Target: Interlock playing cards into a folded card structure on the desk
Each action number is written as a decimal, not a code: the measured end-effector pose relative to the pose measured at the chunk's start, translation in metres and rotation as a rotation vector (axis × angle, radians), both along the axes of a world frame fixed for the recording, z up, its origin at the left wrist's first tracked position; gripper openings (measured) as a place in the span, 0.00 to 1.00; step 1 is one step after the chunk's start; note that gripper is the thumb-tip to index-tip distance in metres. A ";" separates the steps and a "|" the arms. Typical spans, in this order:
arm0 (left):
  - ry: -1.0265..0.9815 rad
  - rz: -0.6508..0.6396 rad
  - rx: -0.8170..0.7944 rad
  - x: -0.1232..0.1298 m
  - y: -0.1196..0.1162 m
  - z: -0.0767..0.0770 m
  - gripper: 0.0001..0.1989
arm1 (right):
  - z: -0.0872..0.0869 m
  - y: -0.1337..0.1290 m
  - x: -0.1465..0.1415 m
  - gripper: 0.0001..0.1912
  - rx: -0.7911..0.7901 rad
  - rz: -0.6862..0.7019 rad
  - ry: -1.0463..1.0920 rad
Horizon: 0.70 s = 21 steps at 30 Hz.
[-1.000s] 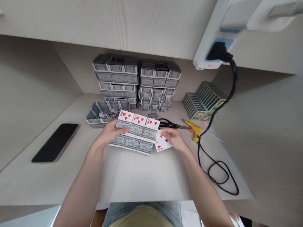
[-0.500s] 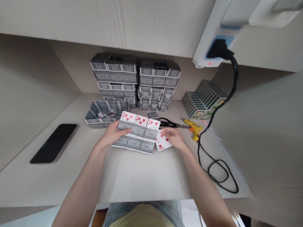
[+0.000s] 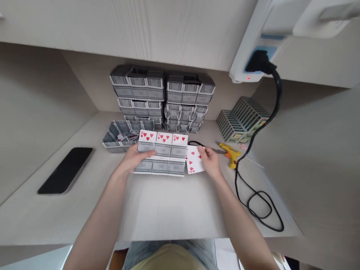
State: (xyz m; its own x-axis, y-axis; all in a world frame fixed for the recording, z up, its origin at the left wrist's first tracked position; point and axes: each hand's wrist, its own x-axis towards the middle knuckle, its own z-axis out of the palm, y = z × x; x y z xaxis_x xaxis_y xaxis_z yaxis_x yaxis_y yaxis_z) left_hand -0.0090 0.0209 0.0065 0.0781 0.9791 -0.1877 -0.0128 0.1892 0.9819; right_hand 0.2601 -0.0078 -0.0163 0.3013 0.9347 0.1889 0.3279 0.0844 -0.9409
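My left hand (image 3: pixel 135 157) grips the left side of a panel of joined playing cards (image 3: pixel 162 150), its thumb across the front. The panel's top row shows the faces of the 8, 7 and 6 of hearts; patterned grey backs fill the rows below. At the panel's right edge, my right hand (image 3: pixel 210 161) pinches a single heart playing card (image 3: pixel 193 165), face up. This card meets or slips behind the panel's edge; which of the two I cannot tell. Behind the panel, an open box made of cards (image 3: pixel 116 150) holds loose cards.
Stacked card-built boxes (image 3: pixel 137 92) stand against the back wall, with a second stack (image 3: pixel 188 97) beside them. To the right lie a yellow glue gun (image 3: pixel 232 154), its black cord (image 3: pixel 254 191) and partly hidden scissors. Card packs (image 3: pixel 244 116) are behind. A phone (image 3: pixel 66 170) rests left.
The panel has turned level and faces me more squarely. My right hand has tilted the single card more upright beside the panel's right edge, covering more of the scissors.
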 end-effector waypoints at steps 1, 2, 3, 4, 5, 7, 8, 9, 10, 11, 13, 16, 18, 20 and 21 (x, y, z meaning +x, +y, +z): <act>-0.029 0.009 -0.020 0.000 0.000 0.000 0.25 | 0.000 0.000 0.000 0.22 0.019 -0.021 -0.024; -0.055 0.016 -0.040 0.000 0.000 0.000 0.25 | -0.001 0.000 0.000 0.23 0.030 -0.043 -0.042; -0.075 0.019 -0.055 0.000 0.000 0.000 0.24 | -0.001 0.000 0.000 0.23 0.036 -0.066 -0.054; -0.088 0.024 -0.064 0.001 0.000 0.000 0.24 | -0.002 0.000 -0.001 0.23 0.041 -0.094 -0.062; -0.093 0.031 -0.069 0.002 0.000 0.000 0.24 | -0.003 0.000 -0.001 0.24 0.044 -0.124 -0.067; -0.095 0.043 -0.072 0.006 -0.001 0.000 0.24 | -0.005 0.000 -0.003 0.24 0.044 -0.189 -0.071; -0.095 0.047 -0.071 0.008 -0.002 -0.001 0.24 | -0.006 0.001 -0.004 0.24 0.042 -0.216 -0.073; -0.097 0.051 -0.070 0.010 -0.002 -0.001 0.24 | -0.007 0.001 -0.005 0.24 0.041 -0.237 -0.074; -0.100 0.056 -0.068 0.012 -0.002 -0.002 0.24 | -0.007 0.001 -0.005 0.24 0.042 -0.249 -0.071; -0.105 0.062 -0.062 0.013 -0.003 -0.002 0.24 | -0.008 0.002 -0.005 0.24 0.041 -0.251 -0.067; -0.110 0.083 -0.048 0.014 -0.003 -0.003 0.25 | -0.010 0.002 -0.006 0.24 0.040 -0.236 -0.064; -0.114 0.109 -0.016 0.014 -0.001 -0.005 0.25 | -0.010 0.002 -0.008 0.24 0.046 -0.203 -0.087; -0.129 0.122 -0.001 0.013 0.000 -0.006 0.25 | -0.010 0.001 -0.010 0.24 0.055 -0.184 -0.102; -0.141 0.139 0.001 0.012 0.000 -0.006 0.25 | -0.010 0.000 -0.011 0.24 0.054 -0.162 -0.099; -0.142 0.146 -0.002 0.012 0.001 -0.006 0.25 | -0.011 0.000 -0.011 0.24 0.051 -0.150 -0.094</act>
